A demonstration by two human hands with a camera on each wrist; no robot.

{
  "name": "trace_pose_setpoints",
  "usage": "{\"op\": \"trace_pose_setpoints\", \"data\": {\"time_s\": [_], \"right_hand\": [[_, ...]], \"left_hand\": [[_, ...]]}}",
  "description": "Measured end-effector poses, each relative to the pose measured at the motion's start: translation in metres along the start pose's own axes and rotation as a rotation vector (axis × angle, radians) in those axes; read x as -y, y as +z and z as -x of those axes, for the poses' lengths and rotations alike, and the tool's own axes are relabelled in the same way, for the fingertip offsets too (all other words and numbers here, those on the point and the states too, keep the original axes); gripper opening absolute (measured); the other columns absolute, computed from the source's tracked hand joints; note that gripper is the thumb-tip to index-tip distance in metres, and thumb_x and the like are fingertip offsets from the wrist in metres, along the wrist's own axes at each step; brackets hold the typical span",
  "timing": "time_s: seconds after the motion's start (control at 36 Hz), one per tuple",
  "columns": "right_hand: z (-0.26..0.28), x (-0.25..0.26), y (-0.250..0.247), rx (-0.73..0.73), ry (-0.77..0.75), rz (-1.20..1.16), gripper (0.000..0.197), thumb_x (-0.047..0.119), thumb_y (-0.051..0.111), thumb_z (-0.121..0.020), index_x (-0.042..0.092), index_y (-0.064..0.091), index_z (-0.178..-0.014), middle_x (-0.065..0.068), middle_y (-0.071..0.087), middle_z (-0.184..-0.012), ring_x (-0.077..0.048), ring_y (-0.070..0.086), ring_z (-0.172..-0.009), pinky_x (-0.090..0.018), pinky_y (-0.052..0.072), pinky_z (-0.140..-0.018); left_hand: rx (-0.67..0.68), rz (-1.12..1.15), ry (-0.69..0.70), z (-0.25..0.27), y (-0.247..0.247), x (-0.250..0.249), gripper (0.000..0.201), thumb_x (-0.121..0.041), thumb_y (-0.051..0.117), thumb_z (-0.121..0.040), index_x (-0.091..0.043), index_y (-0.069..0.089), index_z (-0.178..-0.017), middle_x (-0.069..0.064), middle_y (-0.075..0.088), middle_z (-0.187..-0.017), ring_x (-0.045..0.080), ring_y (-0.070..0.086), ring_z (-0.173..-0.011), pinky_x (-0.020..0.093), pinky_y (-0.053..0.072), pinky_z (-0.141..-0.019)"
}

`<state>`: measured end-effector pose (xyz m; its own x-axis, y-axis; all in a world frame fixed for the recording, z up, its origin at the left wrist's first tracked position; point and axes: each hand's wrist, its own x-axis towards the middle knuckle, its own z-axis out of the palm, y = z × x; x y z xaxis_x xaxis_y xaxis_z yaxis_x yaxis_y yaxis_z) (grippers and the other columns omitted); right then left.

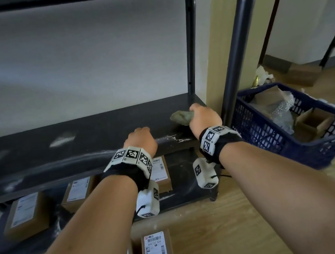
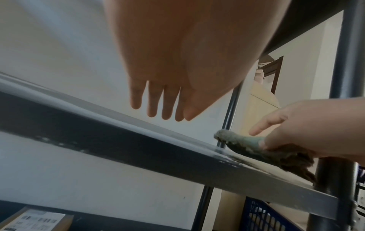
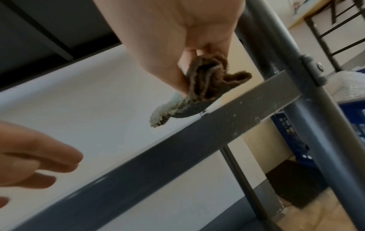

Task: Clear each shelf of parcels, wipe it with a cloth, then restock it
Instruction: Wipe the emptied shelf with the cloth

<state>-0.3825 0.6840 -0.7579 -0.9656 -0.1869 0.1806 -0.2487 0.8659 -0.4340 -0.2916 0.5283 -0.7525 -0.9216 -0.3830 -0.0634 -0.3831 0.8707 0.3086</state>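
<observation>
Dark shelf (image 1: 80, 134), speckled matte board with a grey metal front lip, white dust streaks just under the right hand's fingers. Pale wall behind, wood floor below. Right hand (image 1: 204, 117) bunches a fuzzy grey-green cloth (image 1: 182, 117), fingers (image 3: 177, 73) curled round it, cloth pressed on the shelf at its right end, near the dark round post (image 1: 238, 42). Left hand (image 1: 141, 140) hovers just over the front edge, fingers (image 2: 152, 100) straight and close together, holding nothing. Cardboard parcels (image 1: 27, 214) with white labels sit on the lower shelf, below both hands (two more on the floor). Blue plastic lattice basket (image 1: 266, 135) right of the right hand, holding bubble wrap and a small open carton.
</observation>
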Motion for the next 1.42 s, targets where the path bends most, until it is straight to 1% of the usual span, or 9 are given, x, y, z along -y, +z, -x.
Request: {"op": "trace_pose_setpoints", "data": {"time_s": [0.22, 0.39, 0.53, 0.64, 0.72, 0.81, 0.92, 1.11, 1.42], "right_hand": [[-0.049, 0.007, 0.005, 0.306, 0.075, 0.219, 0.029, 0.022, 0.049, -0.094, 0.008, 0.063, -0.116, -0.012, 0.065, -0.111, -0.032, 0.062, -0.1, -0.036, 0.049, -0.081], [-0.066, 0.018, 0.015, 0.283, 0.049, 0.179, 0.019, 0.027, 0.058, -0.09, 0.014, 0.069, -0.098, -0.005, 0.067, -0.091, -0.025, 0.06, -0.075, -0.03, 0.047, -0.067], [-0.09, 0.012, -0.007, 0.168, 0.173, 0.066, 0.014, 0.011, 0.048, -0.095, 0.006, 0.061, -0.097, -0.009, 0.063, -0.095, -0.027, 0.058, -0.081, -0.033, 0.046, -0.069], [-0.097, 0.01, -0.012, 0.387, 0.244, 0.084, 0.032, 0.026, 0.047, -0.099, 0.004, 0.059, -0.119, -0.015, 0.061, -0.118, -0.034, 0.059, -0.11, -0.039, 0.047, -0.093], [-0.097, 0.014, -0.005, 0.437, 0.244, 0.15, 0.022, 0.02, 0.05, -0.097, 0.009, 0.058, -0.114, -0.017, 0.057, -0.125, -0.036, 0.055, -0.114, -0.044, 0.044, -0.098], [-0.092, 0.015, -0.006, 0.449, 0.253, 0.161, 0.019, 0.016, 0.048, -0.098, 0.01, 0.057, -0.114, -0.017, 0.054, -0.124, -0.034, 0.054, -0.116, -0.039, 0.042, -0.096], [-0.084, 0.015, -0.005, 0.383, 0.214, 0.181, 0.021, 0.014, 0.044, -0.098, 0.011, 0.059, -0.112, -0.016, 0.053, -0.127, -0.034, 0.054, -0.115, -0.04, 0.047, -0.094], [-0.07, 0.044, 0.006, 0.315, 0.102, 0.162, 0.026, 0.029, 0.052, -0.095, 0.008, 0.055, -0.081, -0.005, 0.052, -0.074, -0.025, 0.051, -0.074, -0.032, 0.041, -0.068], [-0.122, 0.035, 0.003, 0.323, 0.234, 0.082, 0.03, 0.016, 0.045, -0.1, -0.001, 0.057, -0.121, -0.015, 0.059, -0.123, -0.035, 0.056, -0.116, -0.039, 0.045, -0.096]], "left_hand": [[0.146, -0.067, -0.082, -0.05, 0.001, -0.019, 0.043, -0.012, 0.044, -0.093, -0.008, 0.047, -0.136, 0.015, 0.049, -0.134, 0.031, 0.053, -0.116, 0.041, 0.048, -0.095], [0.188, -0.097, -0.115, -0.083, -0.002, -0.035, 0.039, -0.014, 0.044, -0.094, -0.006, 0.05, -0.132, 0.015, 0.049, -0.136, 0.032, 0.051, -0.12, 0.037, 0.045, -0.095], [0.275, -0.175, -0.073, -0.095, 0.002, -0.038, 0.032, -0.012, 0.043, -0.096, -0.003, 0.057, -0.123, 0.012, 0.055, -0.13, 0.029, 0.053, -0.121, 0.032, 0.042, -0.094], [0.328, -0.184, -0.092, -0.119, 0.011, -0.021, 0.01, -0.015, 0.057, -0.085, -0.018, 0.062, -0.076, 0.006, 0.065, -0.092, 0.026, 0.061, -0.083, 0.029, 0.044, -0.07], [0.358, -0.144, -0.109, -0.15, 0.029, -0.007, 0.027, -0.02, 0.062, -0.081, -0.027, 0.051, -0.057, 0.0, 0.068, -0.081, 0.01, 0.053, -0.058, 0.022, 0.04, -0.056], [0.341, -0.178, -0.04, -0.108, -0.004, -0.027, 0.015, -0.014, 0.058, -0.091, -0.013, 0.063, -0.077, 0.006, 0.064, -0.08, 0.019, 0.065, -0.079, 0.021, 0.047, -0.06], [0.236, -0.214, -0.021, -0.099, -0.002, -0.035, 0.017, -0.01, 0.051, -0.091, -0.009, 0.057, -0.075, 0.007, 0.055, -0.073, 0.024, 0.055, -0.072, 0.029, 0.044, -0.066], [0.236, -0.225, -0.041, -0.099, 0.0, -0.032, 0.019, -0.013, 0.053, -0.092, -0.004, 0.066, -0.101, 0.012, 0.067, -0.103, 0.029, 0.063, -0.093, 0.03, 0.045, -0.07], [0.174, -0.177, -0.04, -0.106, 0.0, -0.019, 0.015, -0.016, 0.054, -0.09, -0.012, 0.068, -0.093, 0.009, 0.069, -0.099, 0.028, 0.064, -0.091, 0.03, 0.044, -0.069]]}}
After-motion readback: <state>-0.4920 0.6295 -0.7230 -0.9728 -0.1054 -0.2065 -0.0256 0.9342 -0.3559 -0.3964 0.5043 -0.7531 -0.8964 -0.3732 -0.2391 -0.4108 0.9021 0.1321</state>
